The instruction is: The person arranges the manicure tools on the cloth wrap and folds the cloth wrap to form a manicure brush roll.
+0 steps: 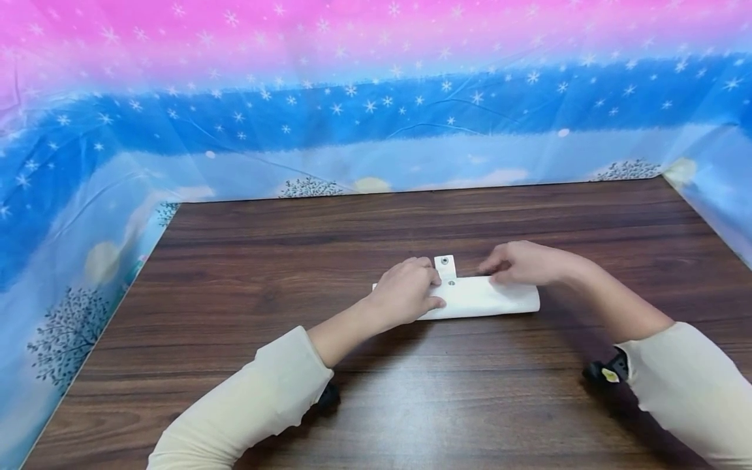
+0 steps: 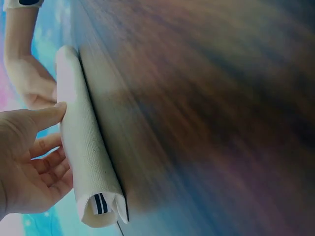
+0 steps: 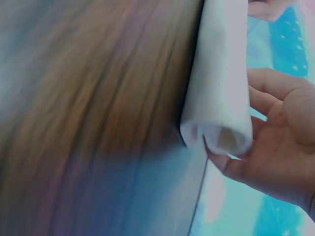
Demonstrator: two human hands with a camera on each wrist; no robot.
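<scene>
A rolled white fabric case point(image 1: 487, 297) lies crosswise on the table. From its far side a short strap point(image 1: 444, 264) with a metal snap sticks out, and another snap sits on the roll just below it. My left hand point(image 1: 405, 292) holds the roll left of the strap, thumb on top and fingers along the far side. My right hand point(image 1: 525, 262), slightly blurred, is at the far edge near the right end, its fingers loosely bent beside the fabric. In the left wrist view a black-and-white striped tag point(image 2: 101, 203) shows inside the roll's open end.
The dark wood-grain table point(image 1: 264, 248) spreads around the roll. A pink and blue snowflake-patterned cloth point(image 1: 352, 111) hangs behind the table and along its sides. Dark wrist devices point(image 1: 605, 372) are partly visible beneath the pale sleeves point(image 1: 270, 385).
</scene>
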